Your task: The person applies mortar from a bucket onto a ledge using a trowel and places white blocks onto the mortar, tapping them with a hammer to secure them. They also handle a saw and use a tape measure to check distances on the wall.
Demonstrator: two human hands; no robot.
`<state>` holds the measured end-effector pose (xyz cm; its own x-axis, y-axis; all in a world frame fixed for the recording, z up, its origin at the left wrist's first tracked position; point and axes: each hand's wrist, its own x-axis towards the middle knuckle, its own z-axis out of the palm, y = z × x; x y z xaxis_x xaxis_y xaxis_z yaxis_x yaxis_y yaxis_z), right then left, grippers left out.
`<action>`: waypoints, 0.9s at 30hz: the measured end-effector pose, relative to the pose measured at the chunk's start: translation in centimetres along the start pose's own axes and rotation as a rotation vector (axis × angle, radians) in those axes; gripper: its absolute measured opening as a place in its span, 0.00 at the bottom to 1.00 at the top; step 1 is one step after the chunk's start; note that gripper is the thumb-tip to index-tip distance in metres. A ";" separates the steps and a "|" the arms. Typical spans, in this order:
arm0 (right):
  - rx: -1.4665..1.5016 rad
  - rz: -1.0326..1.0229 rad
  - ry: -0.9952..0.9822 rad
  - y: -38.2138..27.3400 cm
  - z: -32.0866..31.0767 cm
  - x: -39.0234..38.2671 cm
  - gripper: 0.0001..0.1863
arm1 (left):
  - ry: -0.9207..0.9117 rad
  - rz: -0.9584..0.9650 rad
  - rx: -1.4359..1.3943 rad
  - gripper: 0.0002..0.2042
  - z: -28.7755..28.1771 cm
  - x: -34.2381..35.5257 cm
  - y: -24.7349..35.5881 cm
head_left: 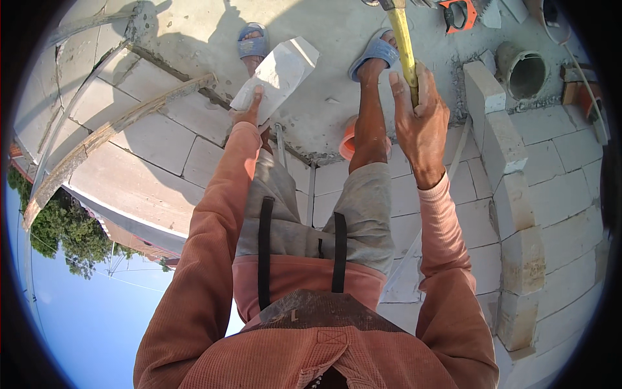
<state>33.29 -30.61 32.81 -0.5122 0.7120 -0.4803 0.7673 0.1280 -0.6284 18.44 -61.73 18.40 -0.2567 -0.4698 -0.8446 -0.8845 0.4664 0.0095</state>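
My left hand point(249, 107) is closed round the near end of a white aerated concrete block point(283, 70). The block is tilted, with a rough, sunlit broken patch on its upper face. Over on the right, my right hand point(420, 117) grips the yellow handle of a hammer point(404, 45), which points away from me. The hammer's metal head is mostly cut off by the upper edge of the view. Between my hands are my feet in blue sandals, standing on the concrete floor.
An orange-handled handsaw point(459, 15) lies at the far right, near a grey pipe section point(526, 74). An orange plastic container point(350, 138) is beside my right leg. White block walls point(155, 139) rise on both sides. A curved wooden strip point(110, 133) crosses the left wall.
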 end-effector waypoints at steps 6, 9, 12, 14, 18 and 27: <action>0.191 0.484 -0.302 3.2 2.6 -4.8 0.20 | 0.003 0.058 0.180 0.61 3.0 -2.5 0.0; 0.143 0.551 -0.211 6.3 4.1 -4.7 0.23 | 0.040 0.048 0.130 0.63 4.5 -4.2 -1.0; 0.036 0.526 -0.098 11.7 3.8 -0.6 0.24 | 0.074 0.184 0.115 0.61 5.4 -5.1 -1.2; 0.063 0.612 -0.071 15.4 3.0 3.9 0.23 | 0.061 0.248 0.090 0.60 5.2 -5.4 -1.3; 0.214 0.578 0.036 21.5 -0.9 12.1 0.21 | -0.067 0.428 0.273 0.65 3.9 -5.2 -1.4; 0.409 0.517 0.126 26.5 -4.8 27.1 0.21 | 0.056 0.731 0.748 0.71 2.9 -5.0 -1.3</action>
<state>41.56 -4.58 6.09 -0.0497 0.6895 -0.7226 0.6811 -0.5058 -0.5294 22.02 -57.83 21.06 -0.6668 0.0885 -0.7400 -0.0449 0.9864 0.1584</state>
